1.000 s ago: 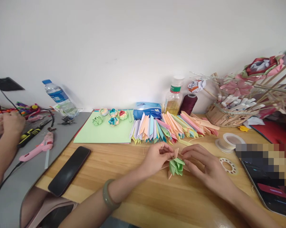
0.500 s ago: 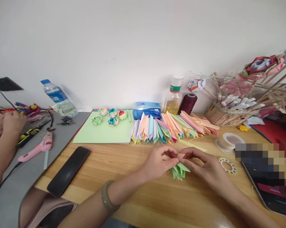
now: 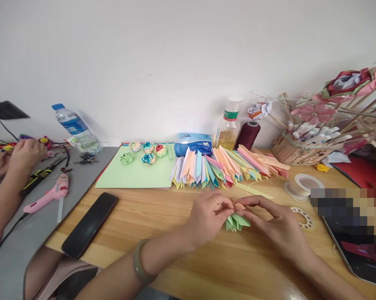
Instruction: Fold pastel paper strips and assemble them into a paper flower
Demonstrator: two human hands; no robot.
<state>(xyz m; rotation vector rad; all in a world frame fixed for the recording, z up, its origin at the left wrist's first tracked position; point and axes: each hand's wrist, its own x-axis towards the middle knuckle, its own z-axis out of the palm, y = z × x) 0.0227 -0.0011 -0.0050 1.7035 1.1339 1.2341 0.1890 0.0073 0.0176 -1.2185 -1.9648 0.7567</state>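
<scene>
My left hand (image 3: 209, 214) and my right hand (image 3: 272, 221) meet over the wooden table, both closed in a pinch on one folded-paper flower (image 3: 236, 223). Its green pointed petals hang below my fingers, and a small peach paper piece (image 3: 239, 206) shows between the fingertips at the top. The fingers hide part of the flower. Just beyond my hands lies a row of folded paper strips (image 3: 200, 171) in several colours. Several finished paper flowers (image 3: 148, 159) rest on green paper sheets (image 3: 134, 177) farther left.
A black phone (image 3: 90, 225) lies left, near a pink glue gun (image 3: 50, 195) on a grey mat. Another person's hands (image 3: 25, 156) work at far left. Right are a thread spool (image 3: 303, 186), a tablet (image 3: 357, 258) and a basket (image 3: 291, 148). Bottles (image 3: 228, 127) stand by the wall.
My fingers have shifted slightly around the paper flower, and it is tilted a little differently, with less green showing below. The other person's hands have moved slightly to the right.
</scene>
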